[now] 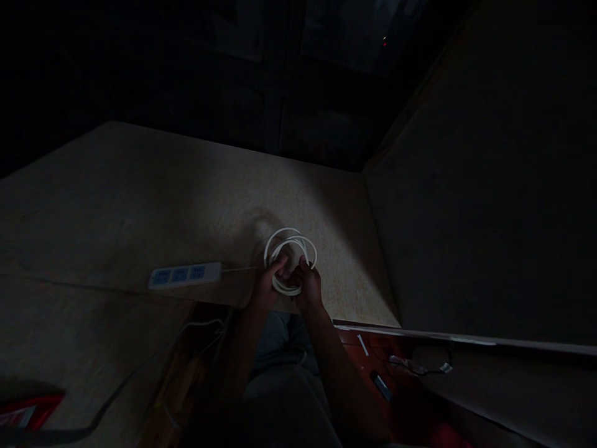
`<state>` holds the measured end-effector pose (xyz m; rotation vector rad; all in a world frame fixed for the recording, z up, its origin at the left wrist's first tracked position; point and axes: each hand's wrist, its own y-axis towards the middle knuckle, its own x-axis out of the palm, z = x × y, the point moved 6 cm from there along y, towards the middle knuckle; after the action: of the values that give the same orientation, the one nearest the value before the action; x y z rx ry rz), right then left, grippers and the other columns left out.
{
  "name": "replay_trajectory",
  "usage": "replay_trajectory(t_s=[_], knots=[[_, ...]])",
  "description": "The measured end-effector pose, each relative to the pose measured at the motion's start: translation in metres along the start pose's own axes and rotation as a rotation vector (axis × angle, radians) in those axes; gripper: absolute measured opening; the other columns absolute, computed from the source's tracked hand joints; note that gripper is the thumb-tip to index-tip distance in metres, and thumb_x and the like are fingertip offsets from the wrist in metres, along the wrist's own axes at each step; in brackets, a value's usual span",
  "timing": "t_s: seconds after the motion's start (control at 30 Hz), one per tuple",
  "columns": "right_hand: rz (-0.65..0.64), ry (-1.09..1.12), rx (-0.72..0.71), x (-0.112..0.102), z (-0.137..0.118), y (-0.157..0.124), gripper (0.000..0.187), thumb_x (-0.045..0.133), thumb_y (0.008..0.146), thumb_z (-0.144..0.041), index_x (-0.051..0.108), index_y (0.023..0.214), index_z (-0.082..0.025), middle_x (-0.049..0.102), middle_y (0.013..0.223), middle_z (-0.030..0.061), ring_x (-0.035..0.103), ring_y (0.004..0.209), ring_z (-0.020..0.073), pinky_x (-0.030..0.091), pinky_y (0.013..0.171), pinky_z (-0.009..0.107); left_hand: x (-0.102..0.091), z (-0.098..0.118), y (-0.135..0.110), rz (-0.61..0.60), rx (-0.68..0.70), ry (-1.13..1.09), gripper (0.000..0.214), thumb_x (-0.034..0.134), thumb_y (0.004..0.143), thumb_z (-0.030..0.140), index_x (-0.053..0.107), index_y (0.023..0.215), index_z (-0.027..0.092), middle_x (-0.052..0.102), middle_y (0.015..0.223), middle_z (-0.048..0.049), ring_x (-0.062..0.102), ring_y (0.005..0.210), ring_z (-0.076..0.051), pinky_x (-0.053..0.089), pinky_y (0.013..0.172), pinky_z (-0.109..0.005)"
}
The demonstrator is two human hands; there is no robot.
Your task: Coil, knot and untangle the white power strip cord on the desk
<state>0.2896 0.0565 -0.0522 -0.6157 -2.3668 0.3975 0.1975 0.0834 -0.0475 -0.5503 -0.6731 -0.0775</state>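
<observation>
In the head view, a coiled white cable is held in front of the body, above the near edge of the tabletop. Its left side is grasped by the grip of the left hand, its right side by that of the right hand; the fingertips are partly lost in shadow. A power strip is seen to the left, its thin cord hidden behind the left hand; whether it is joined to the coil cannot be told. A red object is cut off at the lower left corner, and the background is swallowed by darkness.
</observation>
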Motion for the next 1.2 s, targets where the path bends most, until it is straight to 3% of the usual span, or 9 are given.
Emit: replay_trajectory(t_s=[0.1,0.2,0.37,0.5,0.63,0.73,1.0,1.13,1.2], knots=[[0.046,0.005,-0.069,0.000,-0.005,0.001,0.052,0.075,0.070,-0.054,0.033,0.065,-0.024,0.024,0.046,-0.0137,0.022,0.038,0.0044,0.023,0.038,0.021,-0.008,-0.006,-0.002,0.109,0.081,-0.022,0.037,0.086,0.053,0.033,0.062,0.073,0.014,0.060,0.058,0.0037,0.058,0.055,-0.010,0.045,0.054,-0.021],[0.110,0.026,-0.198,0.000,-0.013,0.001,0.054,0.072,0.073,-0.058,0.030,0.064,-0.024,0.022,0.048,-0.0132,0.022,0.040,0.0048,0.024,0.040,0.022,-0.010,-0.016,-0.008,0.077,0.143,0.001,0.041,0.086,0.055,0.034,0.068,0.086,0.014,0.070,0.074,-0.0018,0.067,0.071,-0.016,0.051,0.067,-0.025],[0.172,0.125,-0.322,0.003,-0.017,-0.002,0.055,0.068,0.076,-0.061,0.028,0.066,-0.025,0.022,0.048,-0.0127,0.021,0.040,0.0064,0.026,0.041,0.023,-0.003,-0.024,-0.015,-0.059,0.279,0.064,0.058,0.089,0.054,0.030,0.066,0.106,0.019,0.072,0.105,-0.0078,0.067,0.102,-0.023,0.051,0.088,-0.032],[0.115,0.241,-0.304,0.008,-0.010,0.004,0.054,0.068,0.078,-0.058,0.029,0.062,-0.024,0.024,0.045,-0.0115,0.030,0.040,0.0078,0.038,0.046,0.024,0.003,-0.019,-0.019,-0.085,0.359,0.079,0.066,0.090,0.052,0.037,0.065,0.110,0.018,0.068,0.119,-0.0133,0.060,0.118,-0.029,0.046,0.101,-0.037],[0.112,0.396,-0.155,0.008,0.006,0.015,0.046,0.073,0.074,-0.056,0.043,0.061,-0.023,0.049,0.051,-0.0058,0.053,0.052,0.0114,0.052,0.063,0.029,0.010,-0.011,-0.024,-0.087,0.406,0.077,0.059,0.086,0.060,0.042,0.066,0.109,0.017,0.068,0.120,-0.0135,0.063,0.114,-0.028,0.046,0.101,-0.038],[0.129,0.354,-0.111,0.008,0.012,0.018,0.041,0.071,0.073,-0.058,0.051,0.066,-0.023,0.060,0.059,-0.0017,0.062,0.063,0.0161,0.055,0.072,0.034,0.015,-0.006,-0.025,-0.089,0.455,0.092,0.044,0.081,0.068,0.042,0.067,0.101,0.016,0.071,0.112,-0.0130,0.062,0.116,-0.027,0.046,0.101,-0.036],[0.154,0.054,-0.125,0.019,0.011,-0.004,0.028,0.066,0.077,-0.047,0.060,0.074,-0.020,0.066,0.070,0.0002,0.063,0.066,0.0158,0.050,0.064,0.029,0.000,0.003,-0.009,0.203,0.407,0.040,0.031,0.075,0.064,0.034,0.059,0.086,0.020,0.072,0.080,-0.0019,0.070,0.073,-0.019,0.053,0.070,-0.028],[0.113,-0.164,-0.246,0.024,0.006,-0.018,0.031,0.062,0.081,-0.047,0.060,0.071,-0.018,0.063,0.068,-0.0005,0.059,0.068,0.0147,0.047,0.069,0.027,-0.007,0.014,-0.010,0.202,0.414,-0.046,0.027,0.071,0.062,0.029,0.058,0.085,0.020,0.064,0.063,0.0050,0.062,0.057,-0.012,0.049,0.060,-0.023],[0.069,-0.221,-0.266,0.025,0.008,-0.023,0.032,0.061,0.083,-0.049,0.063,0.081,-0.017,0.067,0.078,0.0012,0.061,0.078,0.0165,0.047,0.077,0.028,-0.009,0.019,-0.010,0.179,0.409,-0.136,0.027,0.071,0.061,0.026,0.058,0.083,0.019,0.060,0.059,0.0066,0.058,0.052,-0.010,0.047,0.056,-0.021]])
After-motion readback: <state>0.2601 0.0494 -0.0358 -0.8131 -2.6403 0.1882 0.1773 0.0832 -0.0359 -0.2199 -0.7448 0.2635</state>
